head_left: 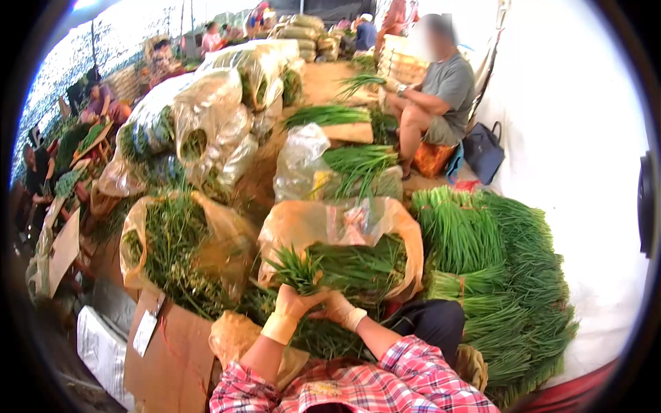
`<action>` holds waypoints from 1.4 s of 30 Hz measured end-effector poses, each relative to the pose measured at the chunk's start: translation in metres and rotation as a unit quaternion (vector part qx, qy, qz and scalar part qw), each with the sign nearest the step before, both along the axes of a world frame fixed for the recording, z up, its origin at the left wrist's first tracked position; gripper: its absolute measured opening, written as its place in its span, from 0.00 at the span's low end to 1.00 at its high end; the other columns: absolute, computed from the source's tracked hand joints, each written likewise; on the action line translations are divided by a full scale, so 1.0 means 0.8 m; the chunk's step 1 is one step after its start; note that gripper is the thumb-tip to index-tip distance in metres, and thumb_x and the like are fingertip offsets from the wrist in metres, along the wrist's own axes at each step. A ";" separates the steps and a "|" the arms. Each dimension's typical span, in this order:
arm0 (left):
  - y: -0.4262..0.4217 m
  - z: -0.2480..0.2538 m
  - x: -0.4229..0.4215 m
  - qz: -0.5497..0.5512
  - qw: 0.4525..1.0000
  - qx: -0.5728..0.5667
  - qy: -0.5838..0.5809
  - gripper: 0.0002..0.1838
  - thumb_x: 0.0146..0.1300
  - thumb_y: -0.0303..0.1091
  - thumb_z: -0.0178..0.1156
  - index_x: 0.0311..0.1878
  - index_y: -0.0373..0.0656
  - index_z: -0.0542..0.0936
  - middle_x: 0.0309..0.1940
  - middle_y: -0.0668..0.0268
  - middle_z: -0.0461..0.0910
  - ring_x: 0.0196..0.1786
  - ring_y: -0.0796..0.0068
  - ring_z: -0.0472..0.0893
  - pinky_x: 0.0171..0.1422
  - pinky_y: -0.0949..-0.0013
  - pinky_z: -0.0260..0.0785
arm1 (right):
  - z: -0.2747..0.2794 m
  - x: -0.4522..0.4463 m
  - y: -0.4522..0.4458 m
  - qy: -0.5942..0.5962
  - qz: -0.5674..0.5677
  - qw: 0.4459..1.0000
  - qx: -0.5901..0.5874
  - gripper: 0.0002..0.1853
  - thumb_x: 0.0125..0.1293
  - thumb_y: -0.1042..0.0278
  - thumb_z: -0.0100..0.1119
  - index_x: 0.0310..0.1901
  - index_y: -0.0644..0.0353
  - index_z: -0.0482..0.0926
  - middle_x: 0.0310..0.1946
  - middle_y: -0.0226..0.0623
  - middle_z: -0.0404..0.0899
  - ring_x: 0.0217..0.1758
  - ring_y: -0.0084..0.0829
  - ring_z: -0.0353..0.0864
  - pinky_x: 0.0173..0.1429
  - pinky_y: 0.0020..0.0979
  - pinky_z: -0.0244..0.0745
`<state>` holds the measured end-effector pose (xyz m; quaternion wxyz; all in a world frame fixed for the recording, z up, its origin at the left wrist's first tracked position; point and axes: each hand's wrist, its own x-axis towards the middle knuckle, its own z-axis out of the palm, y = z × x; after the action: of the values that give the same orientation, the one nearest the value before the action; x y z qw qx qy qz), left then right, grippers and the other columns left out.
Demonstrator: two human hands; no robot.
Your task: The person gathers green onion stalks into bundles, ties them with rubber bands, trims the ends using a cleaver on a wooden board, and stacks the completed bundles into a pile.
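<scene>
My left hand (pixel 297 307), in a pale glove, closes round the lower part of a bunch of green chives (pixel 297 270), whose leaf tips point forward. Close against it, my right hand (pixel 341 311), also gloved, has its fingers curled in at the base of the same bunch; some fingertips are hidden. Just beyond the hands lies an open plastic bag (pixel 303 219) filled with more loose chives (pixel 365 265). Loose greens also lie beneath my forearms.
Bundled chives (pixel 509 289) are stacked at my right. At the left are another open bag of greens (pixel 175 248) and a cardboard sheet (pixel 169 344). Large filled bags (pixel 213 103) stand behind. Ahead, a seated person (pixel 441 89) holds greens; other people sit farther back.
</scene>
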<state>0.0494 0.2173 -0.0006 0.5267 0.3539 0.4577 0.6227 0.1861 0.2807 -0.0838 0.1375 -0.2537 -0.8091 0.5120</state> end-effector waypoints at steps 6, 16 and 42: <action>0.005 0.008 0.000 0.103 0.994 -0.001 -0.039 0.17 0.48 0.21 0.68 0.43 0.34 0.78 0.40 0.61 0.80 0.42 0.71 0.80 0.48 0.67 0.73 | 0.082 0.021 -0.026 0.139 -0.119 0.946 -0.269 0.38 0.51 0.58 0.72 0.61 0.63 0.67 0.59 0.41 0.69 0.64 0.38 0.64 0.69 0.35 0.54; -0.021 0.079 -0.050 0.196 0.969 0.019 -0.151 0.14 0.54 0.14 0.58 0.45 0.35 0.74 0.38 0.57 0.79 0.41 0.60 0.81 0.45 0.61 0.78 | 0.021 0.032 -0.027 0.176 -0.177 0.943 -0.221 0.16 0.60 0.70 0.62 0.49 0.64 0.76 0.47 0.32 0.79 0.51 0.24 0.73 0.58 0.25 0.65; -0.139 0.172 0.024 0.229 0.907 0.260 0.240 0.08 0.60 0.25 0.62 0.42 0.38 0.77 0.36 0.60 0.81 0.40 0.70 0.81 0.49 0.67 0.72 | 0.149 -0.032 -0.119 0.408 0.085 0.683 -0.600 0.60 0.40 0.21 0.53 0.68 0.59 0.52 0.65 0.44 0.61 0.65 0.43 0.65 0.64 0.50 0.66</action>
<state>0.0689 0.1062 0.1367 0.1336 0.5023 0.4608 0.7194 0.1602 0.1859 0.0352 0.2283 0.0223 -0.2112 0.9501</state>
